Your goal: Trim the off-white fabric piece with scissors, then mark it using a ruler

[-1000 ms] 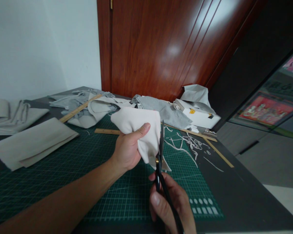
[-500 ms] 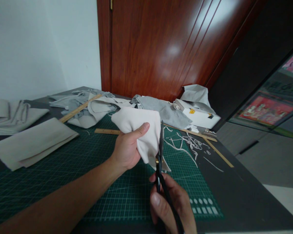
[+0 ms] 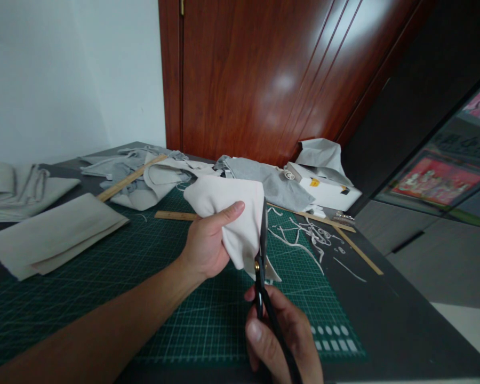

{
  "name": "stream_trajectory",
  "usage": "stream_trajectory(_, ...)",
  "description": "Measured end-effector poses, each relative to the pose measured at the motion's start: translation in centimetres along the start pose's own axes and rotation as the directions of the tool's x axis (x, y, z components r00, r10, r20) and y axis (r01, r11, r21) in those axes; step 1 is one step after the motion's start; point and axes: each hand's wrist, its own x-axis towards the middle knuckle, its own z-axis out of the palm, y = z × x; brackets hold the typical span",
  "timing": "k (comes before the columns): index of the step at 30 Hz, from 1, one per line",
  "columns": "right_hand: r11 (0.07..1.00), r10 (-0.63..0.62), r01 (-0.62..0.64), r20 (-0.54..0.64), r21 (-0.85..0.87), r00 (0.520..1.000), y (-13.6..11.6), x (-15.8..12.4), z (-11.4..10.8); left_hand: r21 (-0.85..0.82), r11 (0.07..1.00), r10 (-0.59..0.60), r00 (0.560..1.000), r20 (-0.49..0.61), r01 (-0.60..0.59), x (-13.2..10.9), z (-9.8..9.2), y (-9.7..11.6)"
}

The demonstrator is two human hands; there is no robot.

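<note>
Two hands: you are working with both above the mat, your left hand farther out and your right hand nearest your body.
Left hand: you are closing it round a bunched cream cloth, your thumb lying across the top and your fingers hiding under the folds.
Cream cloth: it is hanging in soft, matte, rounded folds, lifted clear of the mat; its right edge is lying against the blade, and a pointed corner is drooping beside the pivot.
Right hand: you are gripping the black handles of the scissors, fingers curling tightly round them.
Scissors: slim, dark blades are pointing up and away, a brass-coloured screw glinting at the pivot; seen edge-on, their gape is impossible to tell.
Cutting mat: green, flat and ruled with a fine pale grid, it is spreading under both hands.
Trimmings: thin, pale, curling strips are lying on the mat just beyond the blades.
Wooden ruler: a flat, straight strip is lying behind the bundle.
Folded cloth: a smooth beige rectangle is resting well to the left.
Grey fabric: a crumpled heap is sitting at the far edge.
</note>
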Motion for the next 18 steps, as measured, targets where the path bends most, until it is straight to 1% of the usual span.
stream_trajectory(3,1.000,0.002,-0.002,0.013,0.001,1.000,-0.07,0.01,-0.01,-0.007,1.000,-0.021,1.000,-0.006,0.021,0.00,0.10,0.05)
stream_trajectory(6,1.000,0.014,-0.014,0.025,0.011,1.000,-0.12,-0.03,0.05,-0.009,1.000,-0.018,1.000,-0.001,0.018,-0.04,0.21,0.11)
stream_trajectory(12,1.000,-0.015,0.015,0.008,0.008,1.000,0.12,-0.11,0.09,0.017,0.999,-0.046,0.999,-0.005,0.046,-0.15,0.11,0.20)
stream_trajectory(18,1.000,-0.018,0.018,-0.011,-0.015,1.000,0.19,-0.09,0.07,0.029,0.999,-0.037,0.999,0.002,0.037,-0.10,0.10,0.25)
